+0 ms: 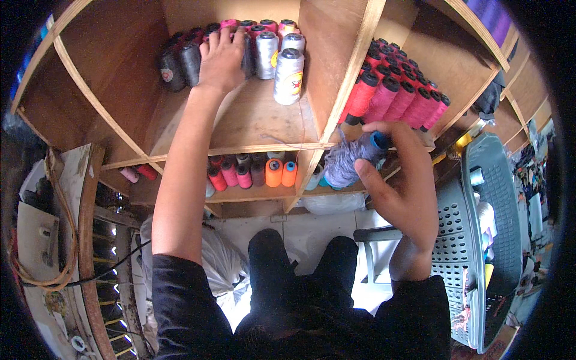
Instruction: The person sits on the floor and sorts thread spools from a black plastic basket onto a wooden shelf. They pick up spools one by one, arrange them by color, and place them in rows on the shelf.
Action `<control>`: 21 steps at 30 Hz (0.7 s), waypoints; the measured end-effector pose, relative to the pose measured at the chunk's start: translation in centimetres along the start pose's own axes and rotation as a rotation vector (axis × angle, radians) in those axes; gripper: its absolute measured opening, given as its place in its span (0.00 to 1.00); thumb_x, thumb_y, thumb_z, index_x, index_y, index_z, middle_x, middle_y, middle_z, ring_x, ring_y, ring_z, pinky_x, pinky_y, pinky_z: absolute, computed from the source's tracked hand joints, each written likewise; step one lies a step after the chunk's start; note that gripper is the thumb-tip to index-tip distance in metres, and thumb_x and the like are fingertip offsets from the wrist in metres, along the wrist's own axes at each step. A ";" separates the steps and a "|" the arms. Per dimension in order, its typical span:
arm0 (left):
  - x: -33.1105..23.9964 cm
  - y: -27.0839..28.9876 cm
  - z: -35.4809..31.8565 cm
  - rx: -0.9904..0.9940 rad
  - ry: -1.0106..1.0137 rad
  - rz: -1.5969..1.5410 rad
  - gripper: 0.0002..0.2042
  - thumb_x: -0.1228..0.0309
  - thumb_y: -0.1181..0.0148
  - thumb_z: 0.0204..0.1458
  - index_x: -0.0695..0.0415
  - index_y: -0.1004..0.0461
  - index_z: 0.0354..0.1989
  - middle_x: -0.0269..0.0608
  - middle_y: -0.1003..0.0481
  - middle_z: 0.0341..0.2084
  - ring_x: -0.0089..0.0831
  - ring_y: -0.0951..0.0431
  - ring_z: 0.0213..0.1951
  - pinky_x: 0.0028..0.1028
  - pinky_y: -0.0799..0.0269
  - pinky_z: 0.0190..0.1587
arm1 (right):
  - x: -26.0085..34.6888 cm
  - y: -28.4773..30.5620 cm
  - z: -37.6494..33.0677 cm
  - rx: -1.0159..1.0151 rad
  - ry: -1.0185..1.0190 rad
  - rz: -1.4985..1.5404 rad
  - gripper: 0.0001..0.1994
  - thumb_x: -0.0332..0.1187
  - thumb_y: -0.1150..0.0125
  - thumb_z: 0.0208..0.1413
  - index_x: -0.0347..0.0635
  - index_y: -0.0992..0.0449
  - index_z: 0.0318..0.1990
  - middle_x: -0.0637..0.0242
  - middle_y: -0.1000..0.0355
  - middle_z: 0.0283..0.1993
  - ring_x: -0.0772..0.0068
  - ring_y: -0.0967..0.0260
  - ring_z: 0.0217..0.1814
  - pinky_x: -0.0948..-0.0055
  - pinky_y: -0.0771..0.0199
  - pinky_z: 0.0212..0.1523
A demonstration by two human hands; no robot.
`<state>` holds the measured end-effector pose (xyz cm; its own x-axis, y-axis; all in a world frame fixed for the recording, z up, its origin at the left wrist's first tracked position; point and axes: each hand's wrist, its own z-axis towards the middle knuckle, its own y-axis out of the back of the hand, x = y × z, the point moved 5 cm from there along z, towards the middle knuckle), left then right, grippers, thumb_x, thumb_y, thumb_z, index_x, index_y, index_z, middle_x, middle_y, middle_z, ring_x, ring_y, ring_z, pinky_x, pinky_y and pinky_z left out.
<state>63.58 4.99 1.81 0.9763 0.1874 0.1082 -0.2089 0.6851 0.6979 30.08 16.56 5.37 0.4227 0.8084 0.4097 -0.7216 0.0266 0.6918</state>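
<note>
My right hand (403, 180) is closed around a cone of blue-grey thread (350, 161) with a blue end; its thread is loose and tangled, and a strand trails to the left across the shelf edge. My left hand (221, 65) reaches into the upper compartment, its fingers stretched over the tops of the thread spools there. Dark grey spools (191, 63) stand beside it on the left. Silver-grey spools (267, 57) stand to its right, and one pale spool with a yellow-and-red label (289, 78) is at the front. Pink spool tops show behind my fingers.
The wooden shelf (240, 150) is divided into compartments. Rows of red and pink spools (401, 99) fill the right one; orange spools (274, 173) are on the lower level. A grey-green plastic basket (474, 240) stands at right, a white sack (225, 264) at lower left.
</note>
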 end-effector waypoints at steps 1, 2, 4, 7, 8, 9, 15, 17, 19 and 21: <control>-0.6 0.2 0.2 -0.043 -0.041 -0.045 0.34 0.68 0.33 0.51 0.54 0.37 0.69 0.46 0.35 0.64 0.51 0.38 0.66 0.55 0.42 0.66 | -0.2 0.0 -0.1 0.009 0.001 0.020 0.21 0.25 0.33 0.49 0.40 0.26 0.53 0.61 0.27 0.42 0.66 0.29 0.45 0.70 0.31 0.48; -1.3 0.3 0.5 -0.044 -0.071 -0.079 0.35 0.67 0.33 0.51 0.54 0.37 0.69 0.46 0.35 0.65 0.51 0.38 0.67 0.57 0.43 0.66 | -0.4 0.0 -0.2 0.019 -0.015 0.040 0.21 0.25 0.33 0.49 0.39 0.26 0.53 0.61 0.27 0.42 0.65 0.28 0.45 0.69 0.31 0.49; -2.7 0.7 1.3 -0.047 -0.134 -0.151 0.35 0.66 0.32 0.51 0.52 0.37 0.69 0.47 0.36 0.65 0.52 0.39 0.67 0.60 0.46 0.67 | -0.8 -0.2 -0.4 0.037 -0.047 0.078 0.21 0.26 0.32 0.50 0.39 0.26 0.53 0.60 0.27 0.42 0.64 0.28 0.45 0.68 0.31 0.50; -2.1 -0.8 2.2 0.003 -0.116 -0.145 0.34 0.64 0.30 0.49 0.52 0.35 0.67 0.47 0.31 0.63 0.50 0.39 0.68 0.62 0.48 0.68 | 0.4 -0.5 0.0 0.054 0.016 0.053 0.20 0.27 0.33 0.51 0.39 0.26 0.53 0.59 0.27 0.42 0.62 0.28 0.45 0.67 0.31 0.50; -2.2 -1.0 2.4 0.013 -0.117 -0.142 0.34 0.62 0.30 0.50 0.51 0.34 0.66 0.47 0.30 0.61 0.50 0.39 0.68 0.60 0.47 0.66 | 0.5 -0.6 0.0 0.056 0.021 0.058 0.20 0.27 0.33 0.51 0.39 0.26 0.53 0.59 0.27 0.42 0.62 0.28 0.45 0.67 0.31 0.50; -2.2 -1.1 2.5 0.023 -0.118 -0.138 0.33 0.61 0.30 0.50 0.51 0.34 0.66 0.47 0.28 0.58 0.50 0.39 0.67 0.57 0.47 0.65 | 0.7 -0.7 0.2 0.059 0.028 0.065 0.20 0.27 0.33 0.51 0.39 0.26 0.53 0.59 0.27 0.42 0.62 0.28 0.44 0.66 0.31 0.50; -1.1 4.8 0.9 -0.029 -0.014 -0.330 0.33 0.52 0.28 0.49 0.49 0.30 0.62 0.49 0.23 0.52 0.47 0.30 0.60 0.49 0.44 0.61 | 2.0 -1.3 3.1 -0.054 0.066 0.151 0.20 0.28 0.32 0.52 0.40 0.26 0.53 0.60 0.27 0.40 0.59 0.25 0.42 0.63 0.28 0.45; 1.6 7.9 -0.2 -0.081 0.084 -0.419 0.29 0.58 0.26 0.48 0.58 0.26 0.56 0.55 0.19 0.44 0.50 0.18 0.48 0.42 0.26 0.53 | 2.4 -3.1 5.3 -0.093 0.061 0.235 0.20 0.29 0.31 0.52 0.40 0.26 0.53 0.59 0.26 0.38 0.56 0.24 0.40 0.62 0.26 0.43; 2.9 9.5 -0.9 -0.042 0.052 -0.569 0.22 0.68 0.29 0.48 0.61 0.24 0.52 0.58 0.19 0.44 0.53 0.20 0.52 0.45 0.26 0.54 | 2.8 -4.7 7.7 -0.113 0.076 0.199 0.20 0.30 0.31 0.51 0.39 0.26 0.52 0.56 0.24 0.36 0.51 0.23 0.37 0.59 0.24 0.43; 3.6 10.1 -1.6 0.080 0.120 -0.375 0.21 0.72 0.32 0.47 0.62 0.24 0.52 0.59 0.20 0.45 0.55 0.21 0.52 0.45 0.24 0.54 | 3.6 -6.2 10.5 -0.162 0.147 0.052 0.19 0.33 0.31 0.50 0.36 0.24 0.50 0.50 0.22 0.34 0.44 0.21 0.36 0.56 0.22 0.45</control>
<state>64.95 13.71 8.06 0.9694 0.0189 -0.2448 0.1706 0.6654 0.7268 41.80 13.15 8.81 0.3067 0.8880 0.3427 -0.8239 0.0674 0.5627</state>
